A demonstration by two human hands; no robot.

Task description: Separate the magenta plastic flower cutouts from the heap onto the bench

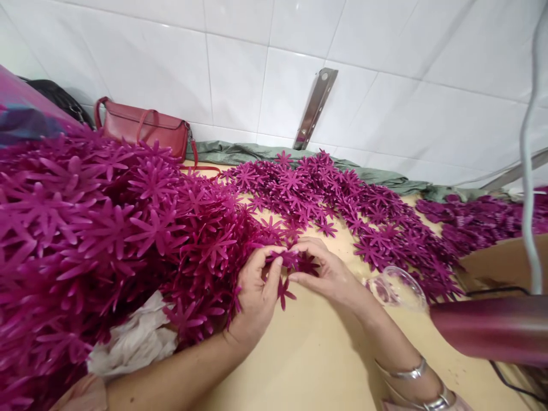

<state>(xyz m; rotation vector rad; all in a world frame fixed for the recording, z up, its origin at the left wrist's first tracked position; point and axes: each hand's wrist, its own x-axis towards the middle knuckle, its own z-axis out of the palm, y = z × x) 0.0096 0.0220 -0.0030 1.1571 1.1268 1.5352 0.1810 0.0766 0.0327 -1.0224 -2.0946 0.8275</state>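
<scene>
My left hand and my right hand meet at the middle of the tan table. Both pinch the same small stack of magenta flower-shaped cutouts; one flower dangles below the fingers. A big heap of the same magenta flowers rises right beside my left hand. More flowers lie spread in a band beyond my right hand. Silver bangles ring my right wrist.
A clear plastic cup lies just right of my right hand. A maroon cylinder juts in at the right. A red handbag and green cloth sit by the white tiled wall. White crumpled plastic lies under the heap.
</scene>
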